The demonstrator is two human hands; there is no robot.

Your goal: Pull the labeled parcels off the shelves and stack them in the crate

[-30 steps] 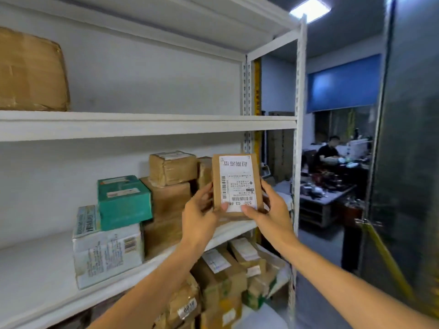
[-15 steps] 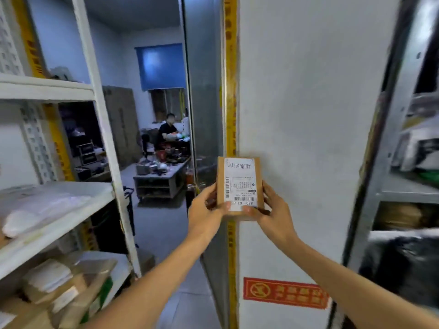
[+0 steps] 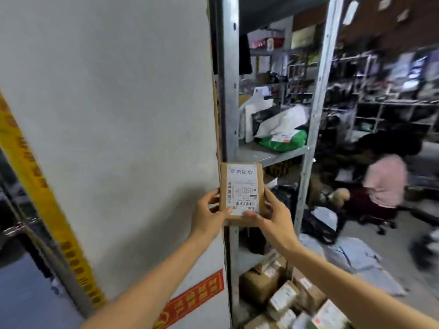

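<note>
Parcel (image 3: 241, 193) of brown card, label facing the person, is held out between a grey wall (image 3: 118, 115) and a metal rack (image 3: 229, 115). The left hand (image 3: 206, 214) pinches its left edge and the right hand (image 3: 273, 219) grips its lower right corner. No crate is in sight, so stacking looks yet to come. More boxes (image 3: 282, 298) wait on the bottom shelf.

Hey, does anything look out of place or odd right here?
The parcel held by the left hand and right hand has its label upside down. Lower right, boxes lie heaped at the foot of the rack and grey mailer bags are strewn on the floor.
</note>
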